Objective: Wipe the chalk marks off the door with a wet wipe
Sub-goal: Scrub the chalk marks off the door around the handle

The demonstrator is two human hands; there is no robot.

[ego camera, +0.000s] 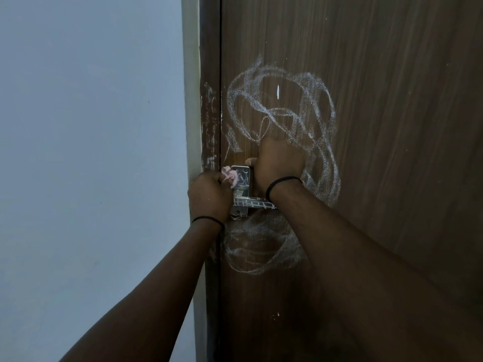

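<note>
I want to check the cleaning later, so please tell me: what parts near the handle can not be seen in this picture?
Head view only:
- Most of the wipe: bunched inside the left hand, only a pink bit shows.
- Right hand fingers: hidden behind its own back, so its grip cannot be told.
- Part of the handle plate: covered by both hands.
- Chalk marks under the right forearm: hidden.
- Door top and bottom: cut off by the frame.
</note>
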